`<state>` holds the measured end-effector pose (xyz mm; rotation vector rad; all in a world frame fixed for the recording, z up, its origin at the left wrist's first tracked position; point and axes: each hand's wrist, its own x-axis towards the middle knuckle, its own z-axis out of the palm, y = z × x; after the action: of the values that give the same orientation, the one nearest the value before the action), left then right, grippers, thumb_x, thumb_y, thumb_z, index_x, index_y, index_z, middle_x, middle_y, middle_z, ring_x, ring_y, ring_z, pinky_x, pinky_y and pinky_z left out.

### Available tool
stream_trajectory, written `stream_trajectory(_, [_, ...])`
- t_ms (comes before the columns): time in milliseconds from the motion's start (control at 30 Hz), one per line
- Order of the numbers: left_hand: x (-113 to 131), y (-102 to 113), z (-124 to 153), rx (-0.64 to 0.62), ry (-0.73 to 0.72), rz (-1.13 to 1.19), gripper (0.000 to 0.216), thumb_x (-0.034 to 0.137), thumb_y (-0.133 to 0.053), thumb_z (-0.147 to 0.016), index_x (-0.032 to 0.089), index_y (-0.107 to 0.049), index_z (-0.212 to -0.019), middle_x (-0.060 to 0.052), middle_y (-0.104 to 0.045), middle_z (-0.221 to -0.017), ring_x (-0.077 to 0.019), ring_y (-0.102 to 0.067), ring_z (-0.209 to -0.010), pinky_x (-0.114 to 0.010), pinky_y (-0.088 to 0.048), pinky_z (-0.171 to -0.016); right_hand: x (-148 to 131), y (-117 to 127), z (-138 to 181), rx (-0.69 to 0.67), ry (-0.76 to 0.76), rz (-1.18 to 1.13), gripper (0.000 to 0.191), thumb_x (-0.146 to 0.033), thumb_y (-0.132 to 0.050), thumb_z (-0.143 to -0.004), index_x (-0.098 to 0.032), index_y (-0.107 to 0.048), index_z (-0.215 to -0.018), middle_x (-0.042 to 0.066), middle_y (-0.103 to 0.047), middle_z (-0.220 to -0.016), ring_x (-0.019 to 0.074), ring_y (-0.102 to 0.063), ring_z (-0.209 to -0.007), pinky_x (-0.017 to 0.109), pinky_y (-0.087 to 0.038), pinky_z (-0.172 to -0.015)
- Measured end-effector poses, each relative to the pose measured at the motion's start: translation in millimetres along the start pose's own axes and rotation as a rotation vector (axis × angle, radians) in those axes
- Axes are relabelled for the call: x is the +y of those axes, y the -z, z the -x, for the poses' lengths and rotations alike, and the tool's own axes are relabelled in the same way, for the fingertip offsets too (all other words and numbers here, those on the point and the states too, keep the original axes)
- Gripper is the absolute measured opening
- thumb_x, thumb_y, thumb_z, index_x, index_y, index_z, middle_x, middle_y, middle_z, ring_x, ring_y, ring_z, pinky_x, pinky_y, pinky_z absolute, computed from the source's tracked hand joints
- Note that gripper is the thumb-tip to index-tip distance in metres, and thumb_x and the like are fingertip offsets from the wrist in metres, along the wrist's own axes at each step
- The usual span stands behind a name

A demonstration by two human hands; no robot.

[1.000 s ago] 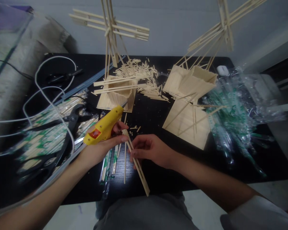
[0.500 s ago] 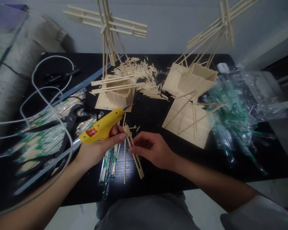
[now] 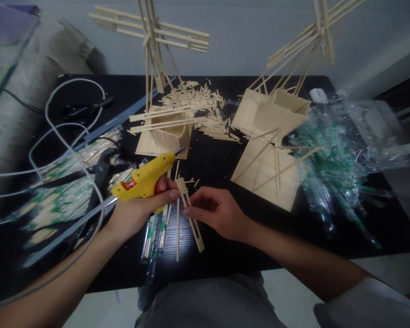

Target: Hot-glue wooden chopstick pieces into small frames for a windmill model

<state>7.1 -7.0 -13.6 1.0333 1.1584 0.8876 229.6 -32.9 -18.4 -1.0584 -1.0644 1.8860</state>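
Observation:
My left hand [image 3: 140, 212] grips a yellow glue gun [image 3: 145, 177] whose nozzle points up and right toward a small wooden stick box [image 3: 166, 132]. Its thumb also presses the top of a pair of joined wooden sticks [image 3: 191, 216]. My right hand [image 3: 217, 214] pinches those sticks at their middle, just above the black table [image 3: 225, 255]. The sticks slant down to the right, their lower end near the table's front edge.
Two stick windmill models [image 3: 153, 41] [image 3: 314, 41] rise at the back. Flat stick panels [image 3: 266, 175] lie right of centre, loose cut sticks [image 3: 198, 105] behind. Black pliers [image 3: 95, 182], white cable [image 3: 64, 136] and wrapped chopsticks fill the left; plastic wrappers [image 3: 331, 168] pile at right.
The joined sticks have been drawn up and tilted steeper, their lower end pulled in from the table edge. The glue gun shifted slightly left and levelled.

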Motion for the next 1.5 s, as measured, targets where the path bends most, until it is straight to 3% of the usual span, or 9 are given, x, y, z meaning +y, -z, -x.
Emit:
stream_trajectory(367, [-0.4, -1.4, -0.9, 0.009, -0.002, 0.019, 0.035, 0.034, -0.098, -0.078, 0.025, -0.064, -0.077, 0.000, -0.075, -0.082, -0.0208, -0.073, -0.079, -0.036, -0.063, -0.075, 1.6, 0.7, 0.5, 0.013, 0.000, -0.010, 0.032, -0.043, -0.101, -0.078, -0.021, -0.079, -0.084, 0.000, -0.075, -0.075, 0.0143, -0.066, -0.066, 0.027, -0.053, -0.064])
stream_trajectory(933, [-2.0, 0.8, 0.7, -0.048, -0.005, 0.050, 0.032, 0.033, -0.095, -0.083, 0.025, -0.065, -0.082, 0.003, -0.073, -0.084, -0.0150, -0.068, -0.077, -0.028, -0.059, -0.072, 1.4, 4.0, -2.4, -0.083, -0.101, -0.087, 0.041, -0.048, -0.102, -0.077, -0.018, -0.075, -0.086, -0.001, -0.075, -0.073, 0.0136, -0.068, -0.066, 0.027, -0.055, -0.067])
stream_trajectory(1500, [5.5, -3.8, -2.2, 0.028, -0.089, -0.069, 0.032, 0.036, -0.095, -0.080, 0.023, -0.065, -0.078, 0.001, -0.067, -0.078, -0.0162, -0.064, -0.072, -0.030, -0.058, -0.069, -3.4, 8.7, -6.8, -0.215, -0.214, -0.290, 0.042, -0.046, -0.102, -0.078, -0.016, -0.075, -0.088, -0.001, -0.078, -0.074, 0.0121, -0.073, -0.062, 0.025, -0.060, -0.064])
